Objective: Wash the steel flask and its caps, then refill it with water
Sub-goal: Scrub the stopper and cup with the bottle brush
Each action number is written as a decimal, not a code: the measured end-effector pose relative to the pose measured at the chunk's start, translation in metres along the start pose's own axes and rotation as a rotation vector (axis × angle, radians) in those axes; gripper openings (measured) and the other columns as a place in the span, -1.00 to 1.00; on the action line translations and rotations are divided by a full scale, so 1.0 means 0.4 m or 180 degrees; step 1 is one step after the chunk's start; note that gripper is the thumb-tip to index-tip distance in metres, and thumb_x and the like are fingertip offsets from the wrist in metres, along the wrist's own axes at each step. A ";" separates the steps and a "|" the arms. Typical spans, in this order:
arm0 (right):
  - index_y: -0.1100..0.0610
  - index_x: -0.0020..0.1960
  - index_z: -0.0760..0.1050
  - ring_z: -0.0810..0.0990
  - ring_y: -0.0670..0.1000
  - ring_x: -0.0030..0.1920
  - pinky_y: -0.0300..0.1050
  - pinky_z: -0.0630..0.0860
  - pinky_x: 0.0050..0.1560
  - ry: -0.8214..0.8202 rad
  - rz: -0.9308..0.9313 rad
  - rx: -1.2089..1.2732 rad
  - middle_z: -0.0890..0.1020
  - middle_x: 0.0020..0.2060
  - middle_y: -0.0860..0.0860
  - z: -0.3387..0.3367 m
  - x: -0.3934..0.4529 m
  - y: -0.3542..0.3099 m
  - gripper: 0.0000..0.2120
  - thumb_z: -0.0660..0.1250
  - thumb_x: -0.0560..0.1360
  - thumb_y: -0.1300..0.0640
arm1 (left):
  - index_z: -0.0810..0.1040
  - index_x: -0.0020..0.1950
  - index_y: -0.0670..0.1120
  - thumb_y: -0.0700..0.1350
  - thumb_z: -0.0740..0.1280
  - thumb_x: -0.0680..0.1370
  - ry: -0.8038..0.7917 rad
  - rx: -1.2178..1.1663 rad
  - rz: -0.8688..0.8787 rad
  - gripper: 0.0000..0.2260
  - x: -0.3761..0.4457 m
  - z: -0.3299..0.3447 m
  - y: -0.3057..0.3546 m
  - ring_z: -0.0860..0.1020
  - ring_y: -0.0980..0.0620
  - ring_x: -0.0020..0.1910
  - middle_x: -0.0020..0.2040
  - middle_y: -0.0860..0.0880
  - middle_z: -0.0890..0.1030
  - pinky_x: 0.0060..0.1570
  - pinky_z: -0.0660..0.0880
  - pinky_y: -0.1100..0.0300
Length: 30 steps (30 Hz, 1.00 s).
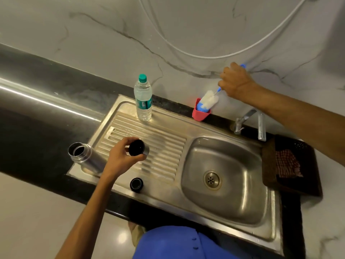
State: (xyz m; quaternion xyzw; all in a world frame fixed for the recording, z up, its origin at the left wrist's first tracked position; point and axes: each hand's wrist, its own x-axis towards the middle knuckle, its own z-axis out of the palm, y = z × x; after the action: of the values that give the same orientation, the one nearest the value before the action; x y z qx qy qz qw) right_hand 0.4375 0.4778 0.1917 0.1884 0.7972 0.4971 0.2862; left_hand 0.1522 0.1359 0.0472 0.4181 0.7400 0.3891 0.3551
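Progress looks early: flask is open, standing uncapped at the left corner of the drainboard, mouth up, leaning in the wide-angle view. Both caps are off. One cap sits on the sink's front edge, just beside the drainboard ribs. Other cap is in the left hand, held over the drainboard.

No running water visible at the tap; basin looks dry, though glare makes that hard to call. Judgement: scrubbing not yet begun. Left to do: wash flask, wash both caps, rinse, refill. Water bottle stands capped and full at the back of the drainboard, probably the refill source.

Hands:
- Left: forearm reaches in from bottom left, fingers and thumb curled round the cap's rim, cap's dark open side facing the camera.
- Right hand: arm stretched across the basin toward the wall, fingers clamped on the blue handle of the brush. Bristle head is partly inside the red holder, so the brush is at the holder, not clear of it.
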 end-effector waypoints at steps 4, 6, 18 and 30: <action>-0.03 -0.25 0.66 0.59 0.02 -0.14 0.04 0.42 0.28 0.0434 -0.0016 -0.0444 0.61 -0.27 -0.10 0.035 0.041 -0.007 -0.86 0.43 0.48 0.08 | 0.61 0.29 0.04 -0.14 0.69 0.34 -0.0134 0.0032 0.0058 -0.44 -0.003 0.005 -0.002 0.65 0.14 0.08 0.15 0.12 0.67 0.06 0.56 0.24; -0.03 -0.26 0.67 0.58 0.03 -0.13 0.08 0.38 0.30 0.0407 0.0039 -0.0467 0.60 -0.26 -0.10 0.037 0.048 -0.001 -0.85 0.42 0.49 0.08 | 0.61 0.29 0.04 -0.13 0.70 0.34 -0.0142 0.0048 0.0070 -0.44 -0.007 0.004 -0.010 0.65 0.15 0.08 0.15 0.12 0.67 0.05 0.56 0.27; 0.02 -0.01 0.67 0.55 0.12 0.04 0.18 0.46 0.24 0.0267 -0.0053 -0.0975 0.62 -0.04 0.02 0.069 -0.012 -0.007 -0.88 0.39 0.53 0.20 | 0.60 0.30 0.04 -0.14 0.69 0.35 -0.0066 -0.0007 -0.0055 -0.44 -0.034 -0.013 -0.034 0.63 0.17 0.12 0.15 0.15 0.67 0.06 0.52 0.26; 0.12 0.02 0.57 0.52 0.19 0.07 0.10 0.44 -0.03 0.1281 -0.0186 0.0986 0.55 0.01 0.13 -0.088 -0.068 -0.121 -0.81 0.35 0.41 0.18 | 0.51 0.39 0.01 -0.19 0.66 0.39 0.0237 0.0239 -0.0071 -0.38 -0.190 -0.027 -0.134 0.58 0.08 0.24 0.29 0.02 0.60 0.12 0.56 0.21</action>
State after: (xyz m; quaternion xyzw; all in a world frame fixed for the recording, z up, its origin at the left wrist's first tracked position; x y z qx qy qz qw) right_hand 0.4346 0.4168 0.1676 0.1042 0.9098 0.3880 0.1037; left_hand 0.1548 0.0461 0.0206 0.4081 0.7714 0.3724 0.3157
